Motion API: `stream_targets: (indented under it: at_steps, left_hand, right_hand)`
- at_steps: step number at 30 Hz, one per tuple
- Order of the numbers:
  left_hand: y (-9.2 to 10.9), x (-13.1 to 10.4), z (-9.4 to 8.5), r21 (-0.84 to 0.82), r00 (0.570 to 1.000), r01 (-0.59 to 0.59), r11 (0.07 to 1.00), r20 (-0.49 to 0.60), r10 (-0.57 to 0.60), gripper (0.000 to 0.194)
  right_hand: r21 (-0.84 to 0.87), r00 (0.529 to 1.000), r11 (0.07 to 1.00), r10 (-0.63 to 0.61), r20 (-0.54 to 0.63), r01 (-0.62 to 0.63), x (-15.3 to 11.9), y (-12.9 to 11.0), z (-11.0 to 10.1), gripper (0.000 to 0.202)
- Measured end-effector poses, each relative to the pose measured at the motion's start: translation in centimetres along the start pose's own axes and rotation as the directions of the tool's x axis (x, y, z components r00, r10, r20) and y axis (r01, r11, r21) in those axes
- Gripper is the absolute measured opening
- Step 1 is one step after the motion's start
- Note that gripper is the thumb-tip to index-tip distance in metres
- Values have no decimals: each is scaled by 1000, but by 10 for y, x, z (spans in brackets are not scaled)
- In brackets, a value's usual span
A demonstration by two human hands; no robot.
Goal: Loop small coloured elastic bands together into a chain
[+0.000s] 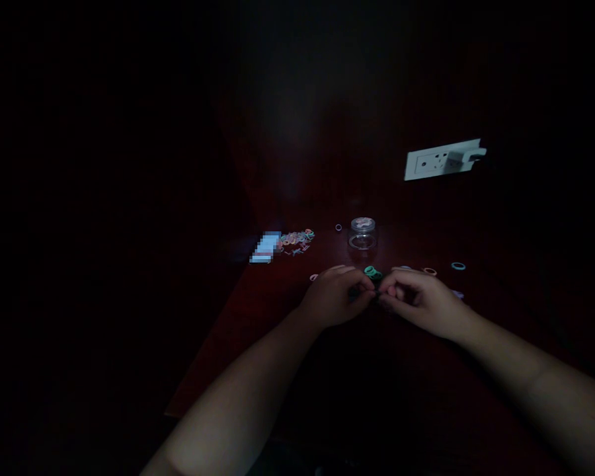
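My left hand [340,295] and my right hand [421,301] meet fingertip to fingertip over the dark red table [238,317]. Both are closed in a pinch; what lies between the fingertips is too small and dark to make out. Just beyond the fingertips is a green ring-shaped band [371,272]. A pink ring [314,277] lies partly hidden beside my left hand. Past my right hand are an orange-brown ring [430,271] and a light blue ring [458,266], and a pale purple piece [457,294] shows by the wrist.
A clear lidded jar [362,238] stands behind the hands, with a small ring [338,227] to its left. Farther left are a pile of colourful small bands [295,239] and a glowing, pixelated screen [266,247]. A socket panel [441,160] with a plug is on the wall.
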State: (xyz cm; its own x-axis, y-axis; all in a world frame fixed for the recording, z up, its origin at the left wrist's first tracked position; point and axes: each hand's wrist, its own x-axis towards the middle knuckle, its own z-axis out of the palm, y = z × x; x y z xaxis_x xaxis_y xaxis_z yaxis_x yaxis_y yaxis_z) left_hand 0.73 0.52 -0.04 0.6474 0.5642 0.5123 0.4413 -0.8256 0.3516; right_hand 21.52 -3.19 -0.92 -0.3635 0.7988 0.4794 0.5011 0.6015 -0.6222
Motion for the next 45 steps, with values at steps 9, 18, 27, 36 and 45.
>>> stream_targets:
  at_steps: [9, 18, 27, 36, 45]
  left_hand:
    - [0, 0, 1, 1, 1000, -4, 1000, 6, 4, 7]
    - [-3, -1, -1, 2, 1000, 5, 1000, 13, -5, 7]
    - [-22, -3, -20, -26, 989, -69, 997, 131, 72, 7]
    - [-29, -4, -25, -53, 955, 9, 999, 296, 7, 7]
    - [-28, -4, -25, -46, 927, 48, 998, 375, -27, 8]
  right_hand:
    - [-13, 1000, 1000, -28, -5, 28, 1, 1, 0, 15]
    - [-18, 999, 1000, -25, -20, 25, 0, 3, 0, 14]
    - [6, 999, 1000, 3, -44, -3, 1, 0, -1, 16]
    - [-27, 1000, 1000, 0, -30, -1, 2, -1, -2, 15]
    - [-6, 1000, 1000, 12, -24, -12, 1, 0, -2, 15]
